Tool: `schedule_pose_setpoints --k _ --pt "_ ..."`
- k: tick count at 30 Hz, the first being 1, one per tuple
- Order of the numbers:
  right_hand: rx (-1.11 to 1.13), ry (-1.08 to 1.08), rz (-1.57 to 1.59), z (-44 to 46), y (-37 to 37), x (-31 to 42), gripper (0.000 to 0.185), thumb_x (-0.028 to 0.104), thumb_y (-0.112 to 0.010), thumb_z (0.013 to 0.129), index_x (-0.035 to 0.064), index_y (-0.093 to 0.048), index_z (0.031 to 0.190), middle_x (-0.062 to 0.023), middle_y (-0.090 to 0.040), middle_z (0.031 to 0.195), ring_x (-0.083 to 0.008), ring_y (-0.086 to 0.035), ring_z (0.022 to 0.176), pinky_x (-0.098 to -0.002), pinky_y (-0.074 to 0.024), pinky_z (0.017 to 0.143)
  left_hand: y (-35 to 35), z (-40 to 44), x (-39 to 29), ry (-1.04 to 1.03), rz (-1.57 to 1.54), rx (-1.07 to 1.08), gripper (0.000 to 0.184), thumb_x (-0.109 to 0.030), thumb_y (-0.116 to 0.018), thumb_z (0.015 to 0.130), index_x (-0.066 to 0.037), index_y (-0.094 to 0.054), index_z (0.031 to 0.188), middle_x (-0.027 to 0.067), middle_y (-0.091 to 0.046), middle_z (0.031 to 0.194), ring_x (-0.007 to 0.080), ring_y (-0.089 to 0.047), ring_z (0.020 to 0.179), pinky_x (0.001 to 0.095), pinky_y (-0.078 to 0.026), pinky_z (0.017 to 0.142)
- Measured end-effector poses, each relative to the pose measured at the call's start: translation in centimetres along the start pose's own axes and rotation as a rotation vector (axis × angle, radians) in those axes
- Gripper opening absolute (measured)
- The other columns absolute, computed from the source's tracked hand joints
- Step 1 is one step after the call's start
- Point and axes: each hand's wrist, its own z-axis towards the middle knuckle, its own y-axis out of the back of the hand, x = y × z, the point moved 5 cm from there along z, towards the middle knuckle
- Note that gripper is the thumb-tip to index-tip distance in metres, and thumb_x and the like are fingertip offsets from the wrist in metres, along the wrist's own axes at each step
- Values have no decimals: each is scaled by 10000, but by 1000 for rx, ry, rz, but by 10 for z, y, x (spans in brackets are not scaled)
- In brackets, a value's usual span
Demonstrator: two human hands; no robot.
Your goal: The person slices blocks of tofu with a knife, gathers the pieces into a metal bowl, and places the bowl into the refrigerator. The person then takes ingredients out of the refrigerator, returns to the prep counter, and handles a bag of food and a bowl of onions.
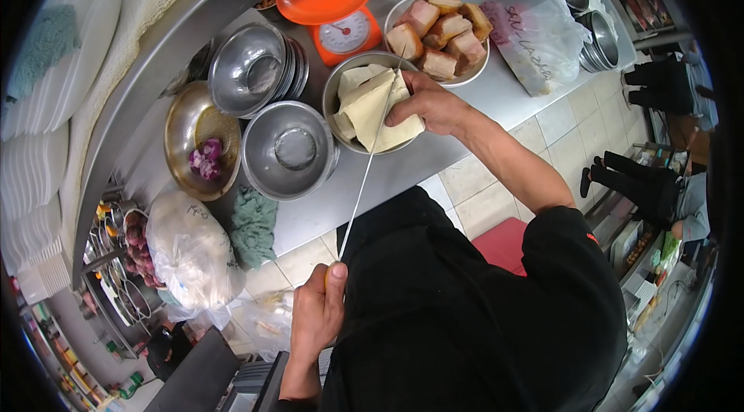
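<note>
On the steel counter (310, 214), starting left: a round brass-coloured metal bowl (180, 133) with peeled purple onions (205, 159), then a nested stack of shiny steel bowls (232, 63). In the left hand (319, 307), fingers closed around the yellowish handle: a long, thin steel knife (361, 190). Long axis slanting from handle, beside the black clothing (434, 296), to tip, pointing away from the body and slightly right. Beyond, an orange plastic kitchen scale (345, 32). Under the blade, a flat-sided cream-coloured block (364, 113), tilted over a round steel basin (332, 94). Gripped by the right hand (435, 106), thumb on top; cannot tell how deep the blade sits. Farther right, a round white tub (473, 77) of browned meat chunks (447, 28), then a cloudy plastic bag (539, 36).
</note>
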Motion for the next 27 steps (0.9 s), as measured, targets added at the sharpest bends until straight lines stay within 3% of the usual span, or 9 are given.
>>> schedule_pose_setpoints --k 4,7,13,16,27 --pt "16 -40 118 -3 1 3 586 -120 -664 606 -7 -555 1171 -107 -646 1094 -210 -650 991 -339 -516 911 -4 14 5 -72 3 -7 509 -426 -448 995 27 -517 775 221 -498 564 407 -492 525 430 -415 529" --pt "38 -78 225 -4 3 1 564 -115 -651 623 -8 -559 1169 -126 -645 1103 -224 -654 994 -363 -520 923 -9 23 11 -62 -1 22 511 -431 -443 1005 -1 -497 733 11 -461 590 80 -421 534 260 -354 485" --pt "75 -97 341 -6 10 2 541 -112 -643 641 -23 -567 1170 -144 -642 1117 -244 -654 995 -391 -520 935 -18 43 22 -135 2 10 510 -433 -450 1003 -6 -494 727 7 -454 585 77 -413 537 255 -349 488" --pt "54 -111 344 -6 12 0 535 -106 -642 648 -32 -567 1172 -148 -642 1116 -248 -651 1006 -392 -515 942 -22 55 35 -132 35 28 557 -479 -420 988 29 -530 788 205 -500 555 400 -514 537 432 -420 546" --pt "63 -114 385 -10 21 -6 514 -119 -615 661 -34 -570 1167 -156 -638 1136 -257 -642 1038 -405 -502 961 -25 69 32 -141 137 -2 567 -500 -419 978 23 -537 792 242 -547 609 461 -566 635 476 -443 603"
